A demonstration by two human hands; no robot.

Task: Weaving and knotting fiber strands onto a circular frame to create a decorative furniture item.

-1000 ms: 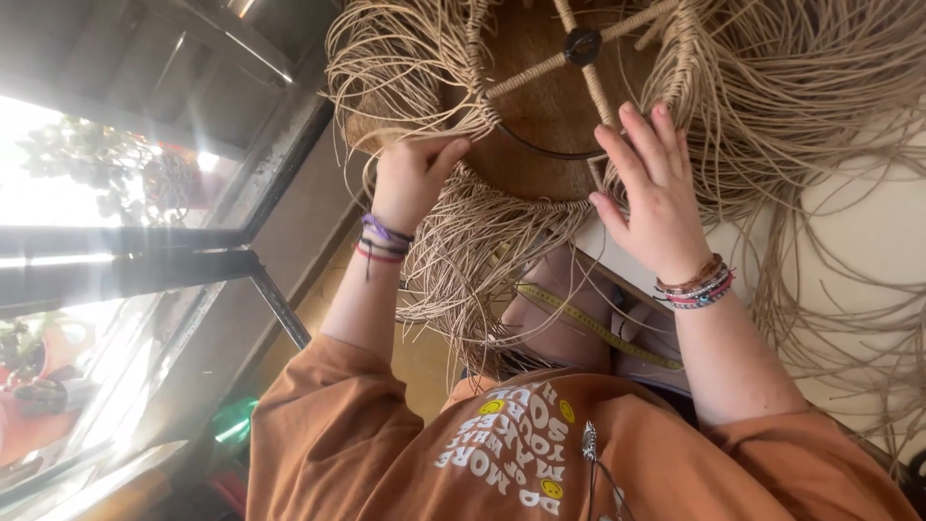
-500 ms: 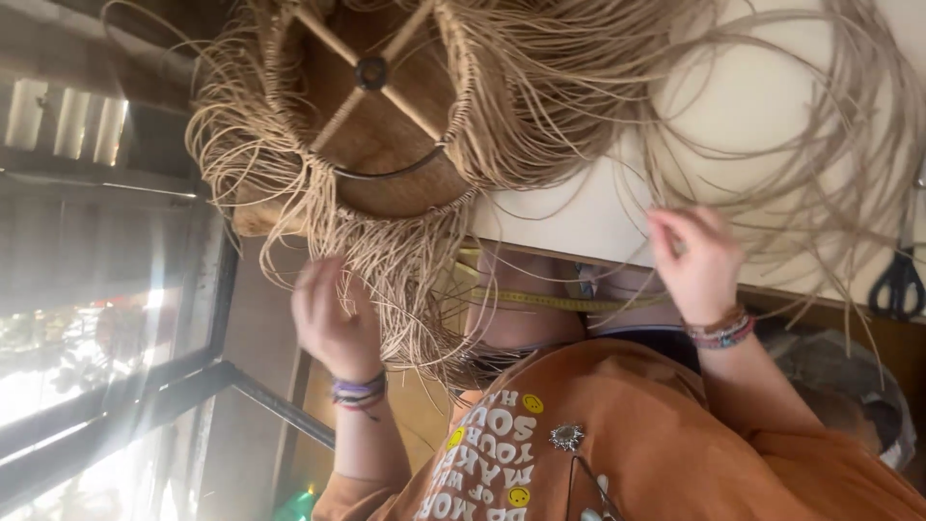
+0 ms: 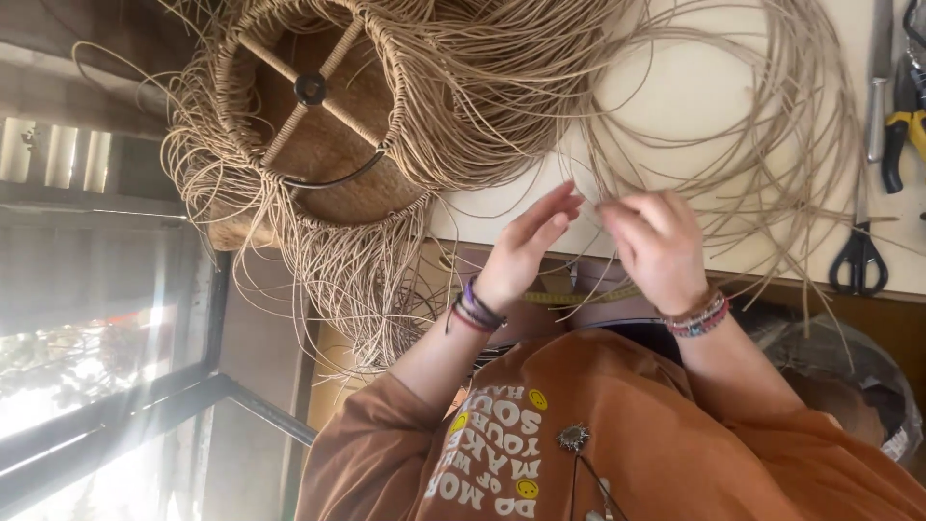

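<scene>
- Tan cord strands (image 3: 733, 145) are spread in loose loops across the pale tabletop (image 3: 694, 87); they run from a half-woven round wire frame (image 3: 309, 106) that lies at the table's far left corner, partly over the edge.
- Left hand (image 3: 526, 246): fingers are held straight and loosely together, with the tips laid against a strand just above the table edge. A closed grip is not seen.
- Right hand (image 3: 661, 241): fingers are curled and a thin strand appears pinched at the fingertips; the pinch itself is partly hidden by the knuckles.
- Risk, tangling: the loops overlap many times, so a pull on one strand is likely to drag its neighbours and tighten a knot.
- Risk, wrong strand: the strands are alike in colour and thickness, so one can be mistaken for another where they cross near the fingertips.
- Risk, frame shift: the frame overhangs the table corner, and a bundle of ends (image 3: 367, 289) hangs below it. A firm tug could slide it further off.
- Risk, snagging: scissors (image 3: 858, 256) and yellow-handled pliers (image 3: 907, 135) lie among the outer loops at the right and could be caught and dragged.
- Risk, kinking: a sharp bend at the pinch could crease the cord.
</scene>
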